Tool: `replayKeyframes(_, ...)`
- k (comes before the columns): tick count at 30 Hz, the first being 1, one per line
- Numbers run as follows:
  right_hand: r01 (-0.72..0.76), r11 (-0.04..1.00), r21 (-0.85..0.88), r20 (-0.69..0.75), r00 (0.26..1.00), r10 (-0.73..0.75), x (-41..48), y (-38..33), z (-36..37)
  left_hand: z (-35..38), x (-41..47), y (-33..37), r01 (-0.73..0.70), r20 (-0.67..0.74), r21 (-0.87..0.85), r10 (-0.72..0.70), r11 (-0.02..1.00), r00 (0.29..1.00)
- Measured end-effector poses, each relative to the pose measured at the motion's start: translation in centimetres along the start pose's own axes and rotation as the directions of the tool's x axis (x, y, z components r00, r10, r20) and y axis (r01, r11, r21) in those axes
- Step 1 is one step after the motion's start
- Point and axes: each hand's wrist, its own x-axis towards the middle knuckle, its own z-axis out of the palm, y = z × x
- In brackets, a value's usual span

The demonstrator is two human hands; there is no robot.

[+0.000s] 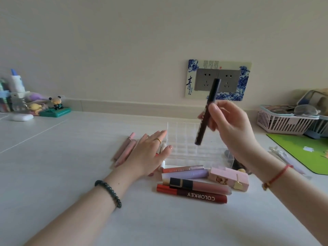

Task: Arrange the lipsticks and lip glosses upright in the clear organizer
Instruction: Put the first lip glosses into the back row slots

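Right hand (230,132): raised above the clear organizer (191,151), thumb and fingers clamped on a dark slim tube (207,112) at mid-shaft. Tilts it near-upright, lower end hanging over the grid cells, likely lining up a slot for a drop-in.

Left hand (149,157): flat, fingers straight and spread, gripping nothing. Lies over pink pencils (124,150) with fingertips at the organizer's left wall, probably bracing it against sliding.

Organizer: mid-desk, no tube seen standing in it, so judged early in the task.

Remaining lip products: lying flat just in front of the organizer, within easy reach. Red COLORKEY tube (191,195), black-capped nude gloss (200,186), lilac tube (186,174), pink box lipstick (229,177), packed side by side.

Surroundings: pale wall (124,41), white desk (71,148), green mat (305,150) at right, pink basket (280,121) of clutter behind it, blue-patterned socket plate (219,80) behind the held tube, small figurines (56,103) far left.
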Motion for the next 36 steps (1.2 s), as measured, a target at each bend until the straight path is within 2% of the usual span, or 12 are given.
replayKeyframes(9,0.001,0.955,-0.296,-0.067,0.997,-0.022,7.0,4.0,3.5,0.4,0.1,-0.4,0.037,0.066,-0.038,-0.034,0.999,0.997)
replayKeyframes(16,-0.09,0.911,-0.403,-0.018,0.996,0.09,8.3,6.8,5.1,0.5,0.1,-0.7,0.022,0.028,-0.055,-0.02,0.998,0.999)
replayKeyframes(23,-0.094,0.888,-0.449,0.035,0.992,0.123,7.9,7.9,5.5,0.4,0.3,-0.9,0.015,-0.007,0.003,-0.015,1.0,1.0)
replayKeyframes(30,-0.057,0.88,-0.472,0.073,0.992,0.103,7.6,7.9,5.3,0.3,0.2,-1.4,0.092,0.011,0.023,-0.093,0.995,0.996)
replayKeyframes(36,-0.055,0.872,-0.487,0.093,0.989,0.114,7.5,8.0,5.2,0.2,0.7,-2.2,0.111,-0.037,-0.043,-0.113,0.993,0.993)
